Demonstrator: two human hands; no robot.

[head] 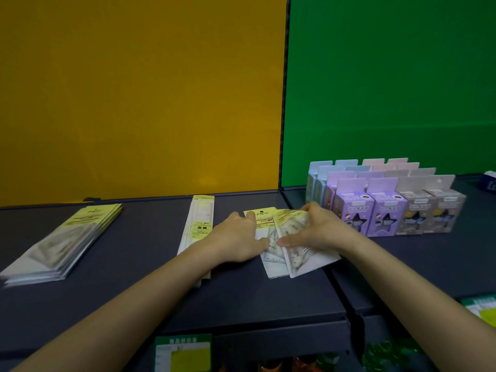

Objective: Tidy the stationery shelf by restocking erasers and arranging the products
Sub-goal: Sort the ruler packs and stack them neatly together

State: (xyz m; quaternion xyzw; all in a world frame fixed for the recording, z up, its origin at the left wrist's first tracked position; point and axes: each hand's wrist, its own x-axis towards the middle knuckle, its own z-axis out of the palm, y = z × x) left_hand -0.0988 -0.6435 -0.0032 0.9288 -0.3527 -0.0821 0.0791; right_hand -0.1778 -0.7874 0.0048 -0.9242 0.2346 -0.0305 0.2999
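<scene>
In the head view, the left hand (pixel 239 237) pinches the flat ruler packet (pixel 268 264) lying on the dark shelf (pixel 134 277), thumb on top. The right hand (pixel 319 229) grips the tilted ruler packet (pixel 311 261) overlapping it, near the purple boxes (pixel 354 210).

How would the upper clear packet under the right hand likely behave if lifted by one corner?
Probably flexes slightly: the upper packet is thin film, though the set square inside looks rigid. Its glossy sleeve may slide over the lower packet, as they lie fanned. Likely light; the right hand needs only a gentle grip.
</scene>
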